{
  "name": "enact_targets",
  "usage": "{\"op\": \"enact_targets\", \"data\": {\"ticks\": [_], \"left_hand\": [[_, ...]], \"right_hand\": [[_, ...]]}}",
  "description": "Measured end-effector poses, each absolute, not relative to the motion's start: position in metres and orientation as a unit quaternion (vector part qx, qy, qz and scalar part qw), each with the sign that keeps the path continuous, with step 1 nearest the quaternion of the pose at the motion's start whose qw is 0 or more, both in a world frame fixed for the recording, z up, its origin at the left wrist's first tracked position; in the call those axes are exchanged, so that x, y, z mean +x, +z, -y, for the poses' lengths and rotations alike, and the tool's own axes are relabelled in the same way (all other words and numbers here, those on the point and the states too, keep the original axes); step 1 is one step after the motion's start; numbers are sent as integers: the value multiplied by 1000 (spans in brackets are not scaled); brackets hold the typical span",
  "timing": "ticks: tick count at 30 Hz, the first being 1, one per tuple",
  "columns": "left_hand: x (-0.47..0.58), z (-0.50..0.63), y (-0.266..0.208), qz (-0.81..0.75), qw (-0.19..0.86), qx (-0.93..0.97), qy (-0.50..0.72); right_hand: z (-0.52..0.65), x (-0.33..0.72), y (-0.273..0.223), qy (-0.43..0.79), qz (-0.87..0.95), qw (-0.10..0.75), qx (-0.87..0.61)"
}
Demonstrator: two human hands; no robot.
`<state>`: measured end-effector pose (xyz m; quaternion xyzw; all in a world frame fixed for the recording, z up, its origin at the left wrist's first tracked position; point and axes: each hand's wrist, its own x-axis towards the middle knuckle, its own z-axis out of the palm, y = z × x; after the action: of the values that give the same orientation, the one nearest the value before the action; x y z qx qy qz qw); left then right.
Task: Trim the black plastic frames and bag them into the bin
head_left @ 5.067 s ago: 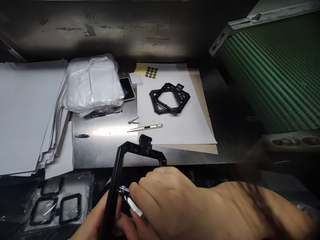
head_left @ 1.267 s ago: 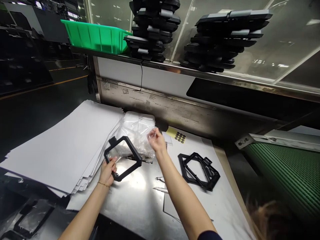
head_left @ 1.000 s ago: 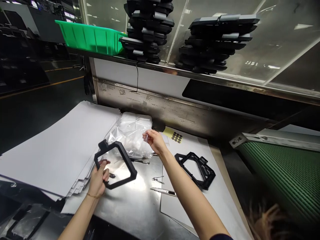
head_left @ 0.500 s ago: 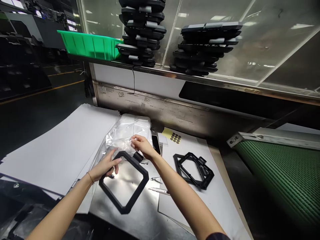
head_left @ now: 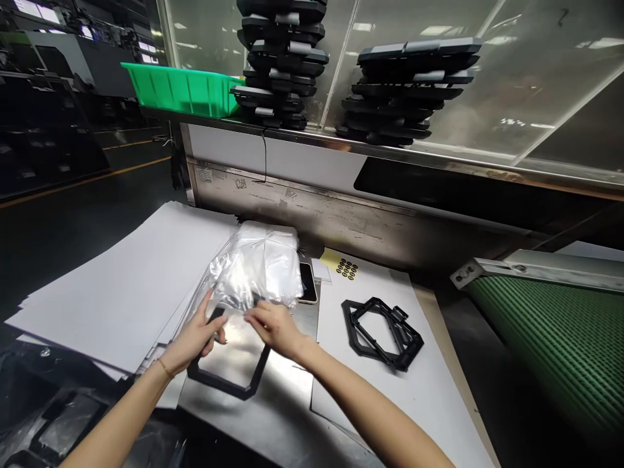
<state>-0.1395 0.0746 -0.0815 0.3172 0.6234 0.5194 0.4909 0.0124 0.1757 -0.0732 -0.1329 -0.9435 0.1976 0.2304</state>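
Observation:
My left hand (head_left: 195,335) grips the upper left side of a black plastic frame (head_left: 221,385), its index finger stretched up toward the bags. The frame is angular, with a large opening, and its top is partly hidden. With fingertips pinched together, my right hand (head_left: 277,328) holds the near edge of a clear plastic bag (head_left: 238,296). That bag lies against the frame's upper end; I cannot tell how far it covers it. Behind it sits a stack of clear plastic bags (head_left: 273,253) on the metal table (head_left: 273,416).
Two black frames (head_left: 361,348) overlap on white sheets at right, near a yellow sticker sheet (head_left: 336,259). A phone (head_left: 307,283) lies beside the bags. White sheets (head_left: 112,286) fill the left. Stacked frames (head_left: 283,62) and a green bin (head_left: 180,91) stand on the shelf; a green conveyor (head_left: 546,331) runs at right.
My right hand has moved down toward me with the bag's edge. The black frame has tilted and shifted slightly, its upper part now largely behind the bag and my hands.

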Motion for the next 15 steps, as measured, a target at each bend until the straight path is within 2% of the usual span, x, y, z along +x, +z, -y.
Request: {"op": "enact_targets", "data": {"ticks": [4, 10, 12, 15], "left_hand": [[-134, -67, -84, -625, 458, 305, 553], [-138, -41, -83, -614, 440, 227, 615], [-135, -34, -81, -601, 445, 202, 632], [-128, -23, -79, -586, 438, 154, 664]], "right_hand": [[-149, -1, -62, 149, 963, 213, -70], [-177, 27, -71, 76, 936, 271, -212], [-180, 39, -74, 80, 932, 280, -218], [-156, 51, -70, 118, 949, 257, -143]]}}
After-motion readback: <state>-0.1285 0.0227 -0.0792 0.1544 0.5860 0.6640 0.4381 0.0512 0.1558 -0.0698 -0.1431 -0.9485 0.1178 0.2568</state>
